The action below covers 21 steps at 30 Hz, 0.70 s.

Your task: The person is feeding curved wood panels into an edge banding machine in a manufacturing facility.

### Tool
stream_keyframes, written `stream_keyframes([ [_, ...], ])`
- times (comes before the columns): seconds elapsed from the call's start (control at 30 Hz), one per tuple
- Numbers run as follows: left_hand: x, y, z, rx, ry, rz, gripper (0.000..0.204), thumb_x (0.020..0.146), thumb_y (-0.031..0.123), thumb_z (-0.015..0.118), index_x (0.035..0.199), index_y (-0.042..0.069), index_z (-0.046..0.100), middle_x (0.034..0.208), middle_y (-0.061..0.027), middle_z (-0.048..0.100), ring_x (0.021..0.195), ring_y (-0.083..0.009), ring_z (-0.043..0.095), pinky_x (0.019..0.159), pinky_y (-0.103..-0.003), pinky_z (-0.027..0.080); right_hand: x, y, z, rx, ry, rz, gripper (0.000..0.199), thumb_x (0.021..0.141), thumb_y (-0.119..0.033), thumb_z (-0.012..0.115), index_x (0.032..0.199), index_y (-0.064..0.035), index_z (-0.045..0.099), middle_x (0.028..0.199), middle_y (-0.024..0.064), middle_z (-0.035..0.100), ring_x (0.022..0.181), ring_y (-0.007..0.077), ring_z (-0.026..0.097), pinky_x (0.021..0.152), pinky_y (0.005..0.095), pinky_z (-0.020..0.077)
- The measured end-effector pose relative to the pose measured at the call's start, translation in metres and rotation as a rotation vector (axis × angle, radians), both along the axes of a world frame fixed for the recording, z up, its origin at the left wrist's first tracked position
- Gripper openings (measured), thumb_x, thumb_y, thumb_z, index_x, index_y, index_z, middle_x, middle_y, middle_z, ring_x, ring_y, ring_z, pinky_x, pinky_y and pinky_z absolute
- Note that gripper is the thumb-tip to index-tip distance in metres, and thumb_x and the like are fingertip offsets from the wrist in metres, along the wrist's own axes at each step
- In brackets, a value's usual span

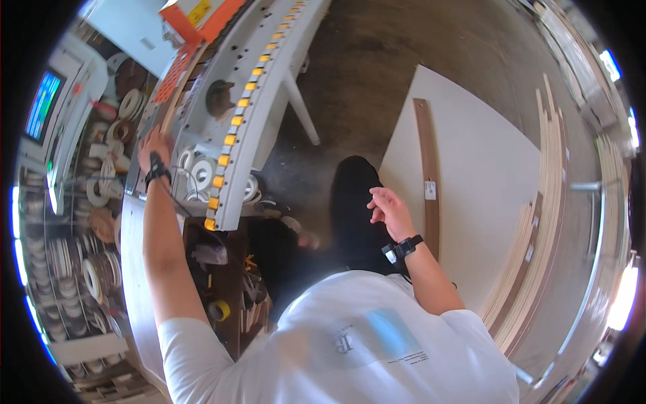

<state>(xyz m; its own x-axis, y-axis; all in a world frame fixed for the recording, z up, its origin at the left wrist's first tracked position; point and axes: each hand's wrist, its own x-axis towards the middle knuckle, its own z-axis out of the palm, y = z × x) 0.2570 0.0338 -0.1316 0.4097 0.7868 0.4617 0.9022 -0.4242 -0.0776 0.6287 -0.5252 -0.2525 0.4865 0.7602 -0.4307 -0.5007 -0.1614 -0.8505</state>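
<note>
My left hand (154,149), with a black strap at the wrist, is at the near end of a narrow wooden strip (176,101) lying along the machine (259,121). Its fingers are closed over the strip's end; their undersides are hidden. My right hand (389,207) hangs in the air in front of me, empty, its fingers loosely bent and apart. A black band with a small device (402,248) circles that wrist. Beyond the right hand, a long brown strip (429,175) with a white label lies on a large white sheet (474,148).
Yellow rollers (231,140) line the machine's right edge, under an orange guard (190,23). Rolls of edge banding (101,276) fill racks at left, below a lit screen (44,106). Stacked wooden strips (548,195) stand at right. Yellow tape (219,310) lies low beside me.
</note>
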Motion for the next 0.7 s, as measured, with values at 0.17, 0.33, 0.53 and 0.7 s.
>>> stream_keyframes([
  [0.17, -0.026, -0.024, -0.002, 0.057, 0.037, -0.008, 0.039, 0.106, 0.031, 0.054, 0.139, 0.014, 0.066, 0.141, -0.0100, 0.067, 0.132, -0.0366, 0.059, 0.113, -0.047, 0.046, 0.030, -0.060, -0.034, -0.146, -0.284, -0.143, 0.035, 0.102, -0.030, 0.070, 0.125, -0.0041, 0.069, 0.102, 0.0093, 0.075, 0.079, 0.0145, 0.070, 0.072, 0.0282, 0.0560],
  [0.33, -0.031, -0.053, 0.001, 0.001, 0.011, 0.080, 0.039, 0.105, 0.032, 0.056, 0.137, 0.014, 0.066, 0.142, -0.0074, 0.066, 0.131, -0.0349, 0.059, 0.109, -0.047, 0.048, 0.056, -0.151, -0.075, -0.771, -1.256, -0.284, 0.059, 0.085, -0.039, 0.083, 0.130, -0.0041, 0.067, 0.132, 0.0100, 0.070, 0.128, 0.0333, 0.062, 0.107, 0.0458, 0.0487],
  [0.53, -0.071, -0.052, -0.010, 0.061, -0.014, -0.030, 0.039, 0.102, 0.025, 0.060, 0.137, 0.010, 0.064, 0.141, -0.0138, 0.065, 0.129, -0.0379, 0.059, 0.108, -0.049, 0.047, 0.030, -0.165, -0.084, -1.051, -1.082, -0.253, 0.077, 0.071, -0.044, 0.091, 0.132, -0.0056, 0.064, 0.146, 0.0106, 0.059, 0.136, 0.0358, 0.052, 0.115, 0.0505, 0.0413],
  [0.7, -0.047, -0.088, 0.003, 0.017, -0.139, -0.237, 0.035, 0.095, 0.012, 0.067, 0.129, 0.009, 0.067, 0.130, -0.0144, 0.069, 0.122, -0.0379, 0.062, 0.105, -0.047, 0.048, 0.033, -0.162, -0.097, -0.903, -1.034, -0.454, 0.070, 0.071, -0.037, 0.092, 0.125, -0.0035, 0.063, 0.138, 0.0125, 0.061, 0.127, 0.0373, 0.058, 0.109, 0.0491, 0.0470],
])
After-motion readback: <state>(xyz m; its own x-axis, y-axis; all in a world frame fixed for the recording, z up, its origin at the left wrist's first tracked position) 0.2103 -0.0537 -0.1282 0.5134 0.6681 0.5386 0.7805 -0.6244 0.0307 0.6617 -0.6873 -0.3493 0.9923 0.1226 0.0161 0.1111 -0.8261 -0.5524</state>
